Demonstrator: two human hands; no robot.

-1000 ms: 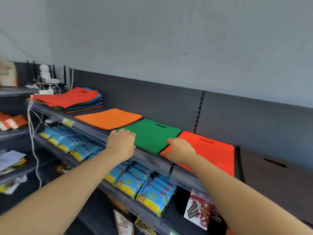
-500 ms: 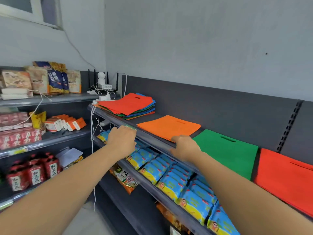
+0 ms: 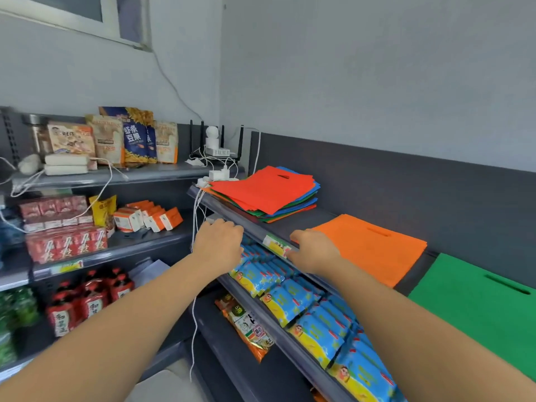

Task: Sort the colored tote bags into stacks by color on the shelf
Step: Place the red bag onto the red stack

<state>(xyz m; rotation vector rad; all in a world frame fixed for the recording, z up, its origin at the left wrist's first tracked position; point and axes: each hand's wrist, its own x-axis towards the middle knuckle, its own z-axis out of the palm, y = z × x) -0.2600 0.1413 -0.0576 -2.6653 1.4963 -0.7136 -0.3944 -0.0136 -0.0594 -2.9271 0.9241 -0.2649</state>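
Left hand (image 3: 219,242) and right hand (image 3: 314,250) on the dark grey metal shelf (image 3: 293,221) rail
I cannot tell if either grips; behind lie a red-topped mixed stack of fabric tote bags (image 3: 266,192), then an orange bag (image 3: 374,248), then a green bag (image 3: 478,309)

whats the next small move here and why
Probably raise the left hand to the mixed pile and take its top red bag. The left hand and the right hand sit at the shelf edge holding nothing, the pile shows several colours, and the orange bag and green bag lie apart as stack starts.
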